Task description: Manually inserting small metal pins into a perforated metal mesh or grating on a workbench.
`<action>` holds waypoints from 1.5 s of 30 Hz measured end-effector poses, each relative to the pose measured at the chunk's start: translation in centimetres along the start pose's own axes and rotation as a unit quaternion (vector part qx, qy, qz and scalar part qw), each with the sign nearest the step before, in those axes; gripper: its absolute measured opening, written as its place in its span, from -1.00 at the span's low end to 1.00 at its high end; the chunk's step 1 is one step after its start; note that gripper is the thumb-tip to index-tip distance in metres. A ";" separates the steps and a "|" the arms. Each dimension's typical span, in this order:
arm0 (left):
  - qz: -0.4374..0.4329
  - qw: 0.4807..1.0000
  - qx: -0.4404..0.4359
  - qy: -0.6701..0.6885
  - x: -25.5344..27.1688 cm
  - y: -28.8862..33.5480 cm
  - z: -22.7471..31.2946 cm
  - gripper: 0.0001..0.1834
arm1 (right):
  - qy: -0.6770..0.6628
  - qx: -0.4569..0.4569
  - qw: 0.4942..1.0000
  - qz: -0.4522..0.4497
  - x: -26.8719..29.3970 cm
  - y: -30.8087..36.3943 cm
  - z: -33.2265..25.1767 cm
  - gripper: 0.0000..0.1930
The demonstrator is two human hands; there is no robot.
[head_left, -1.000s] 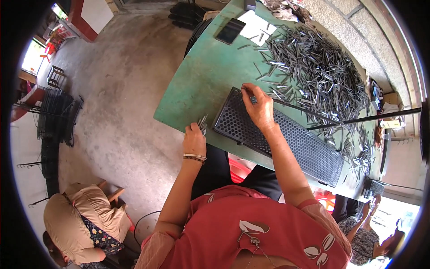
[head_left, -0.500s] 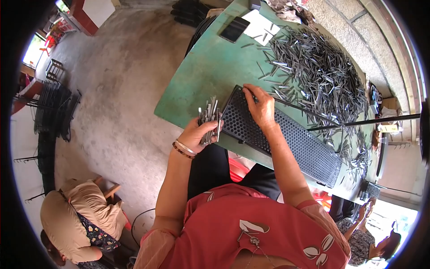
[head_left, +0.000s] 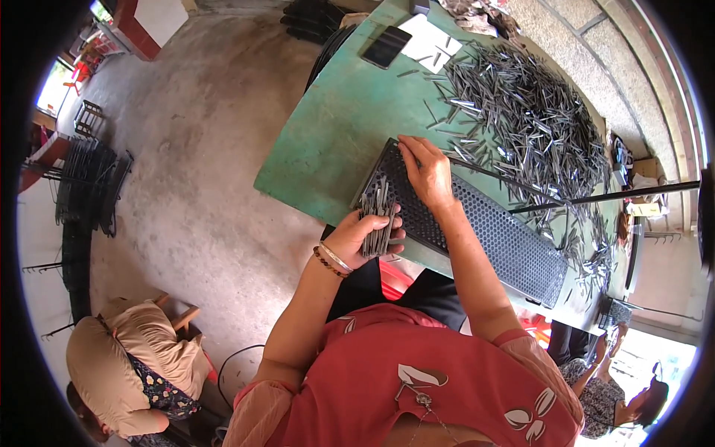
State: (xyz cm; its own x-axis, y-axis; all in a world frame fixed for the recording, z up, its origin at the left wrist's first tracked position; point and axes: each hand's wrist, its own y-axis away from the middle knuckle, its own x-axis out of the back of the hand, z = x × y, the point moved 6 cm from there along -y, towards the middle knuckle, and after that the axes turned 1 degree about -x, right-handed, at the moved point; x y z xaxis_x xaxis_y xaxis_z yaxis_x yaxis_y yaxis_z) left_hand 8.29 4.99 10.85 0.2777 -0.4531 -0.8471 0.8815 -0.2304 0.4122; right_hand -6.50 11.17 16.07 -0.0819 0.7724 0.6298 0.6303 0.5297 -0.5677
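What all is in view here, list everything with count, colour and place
table: one, green, centre
tray: one, black perforated, on the table's near edge
pins: a large heap, grey metal, on the table beyond the tray
rod: one, dark, across the heap at right
phone: one, black, table's far end
paper: one sheet, white, beside the phone
racks: a stack, black, floor at left
seated person: one, tan top, lower left
left hand: holds a bundle of pins
right hand: fingers on the tray
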 end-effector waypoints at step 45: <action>-0.012 0.980 -0.067 -0.190 -1.8 -1.7 -1.7 -0.64 | -0.470 -0.406 0.777 -0.105 3.2 5.4 2.3 -0.74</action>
State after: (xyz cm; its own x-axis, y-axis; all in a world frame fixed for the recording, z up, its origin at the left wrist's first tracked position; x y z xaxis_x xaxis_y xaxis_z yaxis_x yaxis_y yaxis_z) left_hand 6.96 7.63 11.09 0.1173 -0.7423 -0.6597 0.9350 -0.1414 0.3252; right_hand -5.14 17.29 13.77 -0.5362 0.8154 -0.2179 0.7743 0.5780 0.2576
